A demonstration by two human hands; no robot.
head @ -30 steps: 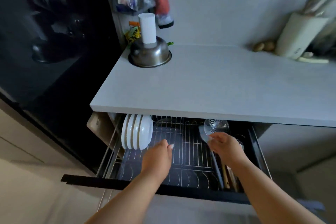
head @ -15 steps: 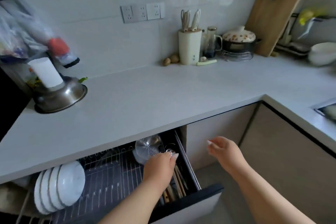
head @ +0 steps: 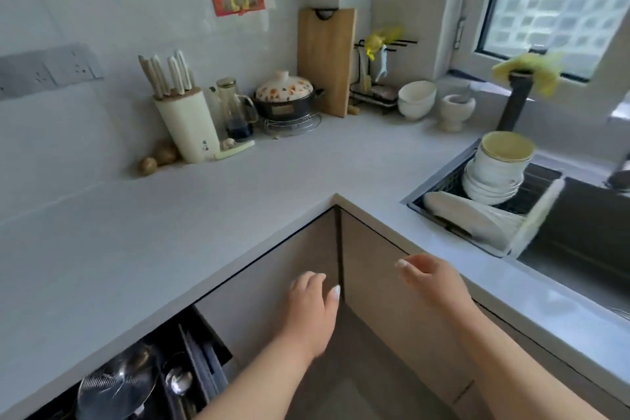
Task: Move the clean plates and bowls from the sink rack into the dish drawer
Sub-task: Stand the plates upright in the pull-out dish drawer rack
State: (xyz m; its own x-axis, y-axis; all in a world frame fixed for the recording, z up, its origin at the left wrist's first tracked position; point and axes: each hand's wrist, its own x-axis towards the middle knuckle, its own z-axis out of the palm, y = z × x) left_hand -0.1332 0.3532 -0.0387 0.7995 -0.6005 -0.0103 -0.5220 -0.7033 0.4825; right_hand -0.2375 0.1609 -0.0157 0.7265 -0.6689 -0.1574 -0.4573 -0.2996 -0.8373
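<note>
At the right, the black sink rack (head: 453, 177) holds a stack of white bowls (head: 491, 177) topped by a yellow-rimmed bowl (head: 508, 147), with white plates (head: 467, 215) leaning in front. The open dish drawer (head: 204, 361) shows at the bottom left, with a wire strainer (head: 116, 385) and ladles inside. My left hand (head: 312, 310) hangs empty in front of the corner cabinet, fingers loosely bent. My right hand (head: 433, 280) is also empty, fingers relaxed, just below the counter edge and short of the rack.
On the grey counter (head: 238, 201) stand a knife block (head: 185, 123), a glass jug (head: 237, 112), a lidded pot (head: 284, 95), a cutting board (head: 325, 58), stacked bowls (head: 416, 99) and a mortar (head: 455, 111). A dark tap (head: 514, 102) with a yellow cloth rises behind the sink (head: 586, 232).
The view has swung right from the drawer to the sink corner. Both hands have left the drawer and moved right, empty, toward the rack.
</note>
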